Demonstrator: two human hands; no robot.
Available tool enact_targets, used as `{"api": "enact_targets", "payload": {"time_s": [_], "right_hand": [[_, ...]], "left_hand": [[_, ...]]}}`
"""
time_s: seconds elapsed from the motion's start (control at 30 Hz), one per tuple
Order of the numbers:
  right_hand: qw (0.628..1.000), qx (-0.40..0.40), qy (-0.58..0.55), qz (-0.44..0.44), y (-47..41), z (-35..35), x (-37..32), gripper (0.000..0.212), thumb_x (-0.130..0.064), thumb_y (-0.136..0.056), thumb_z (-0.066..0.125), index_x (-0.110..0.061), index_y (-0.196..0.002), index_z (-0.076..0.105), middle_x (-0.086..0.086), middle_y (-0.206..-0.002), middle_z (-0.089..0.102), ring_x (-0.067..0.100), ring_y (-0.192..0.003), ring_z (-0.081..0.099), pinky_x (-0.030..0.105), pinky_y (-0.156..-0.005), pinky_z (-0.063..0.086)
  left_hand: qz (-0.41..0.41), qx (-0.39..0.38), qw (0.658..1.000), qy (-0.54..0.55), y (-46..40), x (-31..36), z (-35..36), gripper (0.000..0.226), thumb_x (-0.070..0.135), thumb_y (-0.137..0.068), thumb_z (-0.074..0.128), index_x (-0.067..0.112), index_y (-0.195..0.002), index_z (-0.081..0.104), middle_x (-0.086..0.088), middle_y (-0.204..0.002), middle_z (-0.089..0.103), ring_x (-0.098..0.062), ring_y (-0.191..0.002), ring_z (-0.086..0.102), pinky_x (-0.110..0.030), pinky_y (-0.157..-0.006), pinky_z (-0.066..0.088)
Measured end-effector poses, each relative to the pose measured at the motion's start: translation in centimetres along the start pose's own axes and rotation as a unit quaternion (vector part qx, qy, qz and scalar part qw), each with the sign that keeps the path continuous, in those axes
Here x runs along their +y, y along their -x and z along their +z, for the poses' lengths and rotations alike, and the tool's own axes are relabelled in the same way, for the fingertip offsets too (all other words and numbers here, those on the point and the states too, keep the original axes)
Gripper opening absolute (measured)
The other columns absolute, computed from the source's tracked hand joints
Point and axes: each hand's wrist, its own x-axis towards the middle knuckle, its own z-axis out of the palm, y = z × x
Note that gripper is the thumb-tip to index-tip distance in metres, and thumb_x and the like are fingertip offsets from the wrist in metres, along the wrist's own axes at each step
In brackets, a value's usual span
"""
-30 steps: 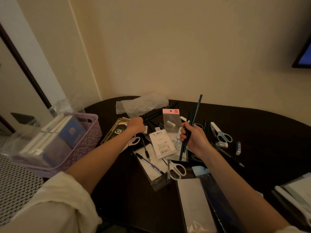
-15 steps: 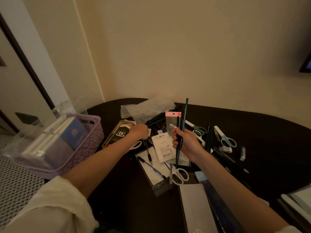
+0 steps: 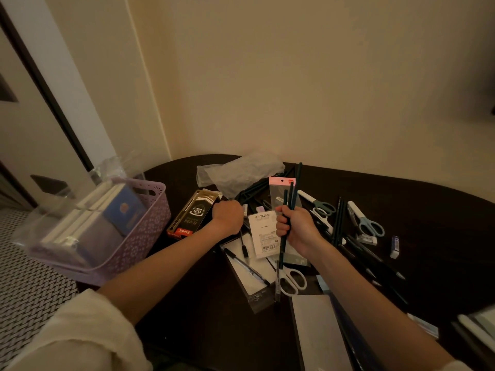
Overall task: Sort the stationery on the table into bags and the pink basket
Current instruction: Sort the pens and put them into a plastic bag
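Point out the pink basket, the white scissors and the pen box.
pink basket (image 3: 150,228), head view, on its patterned right wall.
white scissors (image 3: 293,282), head view, on the handle loops.
pen box (image 3: 194,214), head view, on its dark printed top face.

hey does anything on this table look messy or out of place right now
Yes. Scissors, pens and packets lie jumbled across the table, overlapping at odd angles. The pink basket overhangs the table's left edge.

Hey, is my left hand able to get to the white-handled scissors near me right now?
Probably yes. The white-handled scissors lie uncovered below the right hand, and only flat packets lie between them and the left hand, which is closed by the pen box.
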Motion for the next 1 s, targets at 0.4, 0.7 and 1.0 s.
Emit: {"api": "enact_targets", "payload": {"time_s": [0.4,0.7,1.0], "right_hand": [[0.999,0.051,0.008,-0.006,-0.7,-0.3,-0.6,0.022,-0.01,-0.096,0.047,-0.01,-0.074,0.048,-0.005,-0.048,0.03,0.009,-0.045,0.024,0.022,-0.047,0.024],[0.996,0.077,-0.033,-0.038,-3.1,1.4,-2.8,0.068,-0.037,-0.071,0.082,0.001,-0.118,0.05,-0.006,-0.05,0.036,0.006,-0.041,0.03,0.02,-0.04,0.03],[0.986,0.115,-0.03,-0.118,-3.7,1.7,-4.8,0.026,-0.021,-0.098,0.052,-0.005,-0.079,0.058,-0.007,-0.042,0.034,0.004,-0.036,0.029,0.019,-0.041,0.027]], "left_hand": [[0.042,0.068,0.993,0.09,0.4,-1.2,-1.0,0.023,0.013,-0.091,0.053,0.004,-0.112,0.053,-0.013,-0.112,0.061,-0.029,-0.1,0.06,-0.035,-0.078,0.047],[0.091,0.26,0.952,0.135,3.7,-0.5,-3.1,0.007,0.011,-0.094,0.051,0.012,-0.101,0.052,-0.006,-0.097,0.06,-0.021,-0.083,0.056,-0.03,-0.073,0.04],[0.152,0.266,0.94,0.149,4.8,0.0,-2.9,0.019,0.02,-0.103,0.037,0.01,-0.102,0.053,-0.009,-0.098,0.059,-0.023,-0.084,0.055,-0.028,-0.072,0.032]]}}
